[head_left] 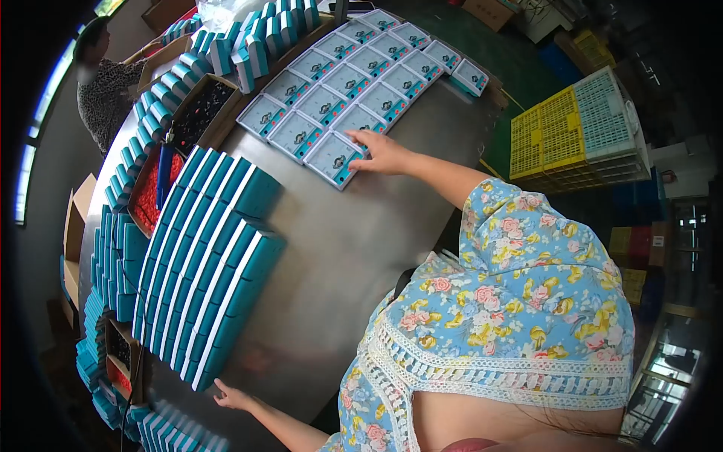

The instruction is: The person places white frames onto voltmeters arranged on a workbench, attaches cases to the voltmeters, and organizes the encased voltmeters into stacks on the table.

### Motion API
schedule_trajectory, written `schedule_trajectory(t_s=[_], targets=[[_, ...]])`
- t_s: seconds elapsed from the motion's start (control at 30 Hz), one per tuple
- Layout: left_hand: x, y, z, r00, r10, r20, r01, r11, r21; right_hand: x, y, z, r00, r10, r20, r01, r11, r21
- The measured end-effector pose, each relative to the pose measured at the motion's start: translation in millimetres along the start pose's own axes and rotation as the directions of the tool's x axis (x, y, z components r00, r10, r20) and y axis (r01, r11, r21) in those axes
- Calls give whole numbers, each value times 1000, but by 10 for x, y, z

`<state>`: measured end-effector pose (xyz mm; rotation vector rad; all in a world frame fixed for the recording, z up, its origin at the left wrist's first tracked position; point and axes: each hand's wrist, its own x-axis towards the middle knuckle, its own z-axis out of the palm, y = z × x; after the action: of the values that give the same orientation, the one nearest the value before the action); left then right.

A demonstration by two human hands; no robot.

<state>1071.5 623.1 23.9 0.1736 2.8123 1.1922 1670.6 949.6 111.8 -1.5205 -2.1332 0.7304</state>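
My right hand [380, 153] reaches over the nearest of several flat white-framed panels [331, 157]. Its thumb and fingers are apart, resting at that panel's edge. Each panel has a grey face, a small cartoon figure and a teal strip with red dots. They lie in rows side by side, face up. My left hand [235, 397] is by the lower end of a block of stacked teal-and-white pieces [203, 264]. Its thumb and forefinger are spread, and nothing shows between them; I cannot tell whether it touches the stack.
All this lies on a shiny metal table [301, 301]. Beyond the stack are boxes of small black parts [202, 109] and red parts [143, 197], with more teal pieces [154, 113]. Another person [105, 98] stands at the far side. Yellow and pale crates [576, 124] stand on the floor.
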Motion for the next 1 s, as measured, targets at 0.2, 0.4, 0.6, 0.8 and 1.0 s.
schedule_trajectory(t_s=[0.2,0.4,0.6,0.8,1.0], targets=[[-2190,380,285,946,174,274,-169,985,-40,-77,2330,-2007,671,505,-543,-690,693,-208],[-3846,1661,1399,631,321,706,-250,946,-207,609,3211,-2677,780,447,-438,-615,677,-404],[-4215,2811,2633,691,150,707,-312,944,104,1184,3553,-2816,739,635,-224,-662,626,-412],[-4597,2743,2767,707,209,675,-465,857,222,1269,3721,-2666,837,534,-115,-518,710,-478],[-4683,1952,2060,776,84,625,-319,907,275,1167,3280,-2334,925,378,20,-311,789,-529]])
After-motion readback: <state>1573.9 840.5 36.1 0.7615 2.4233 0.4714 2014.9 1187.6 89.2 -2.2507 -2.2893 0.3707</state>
